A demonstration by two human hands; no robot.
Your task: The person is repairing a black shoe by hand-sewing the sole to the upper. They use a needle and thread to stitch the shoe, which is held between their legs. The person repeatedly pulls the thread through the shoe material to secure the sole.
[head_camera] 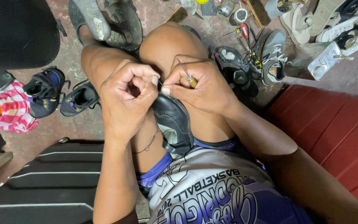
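Two hands meet over black shoe clamped between knees. Left hand fingers curled, thumb and forefinger pinched, likely on thread; too thin to confirm. Right hand fingers pressed around awl, tip at shoe edge. Dark sandals on floor left; grey sneaker and screwdriver right.

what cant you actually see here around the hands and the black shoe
- Head view: the tip of the awl in the right hand is hidden behind the fingers.
- The edge of the black shoe being worked on is covered by the left hand and right hand.
- Any thread is too thin to make out for sure.
- The shoe's heel is hidden against the shirt.
- The pile of shoes on the floor is cut off by the top edge.
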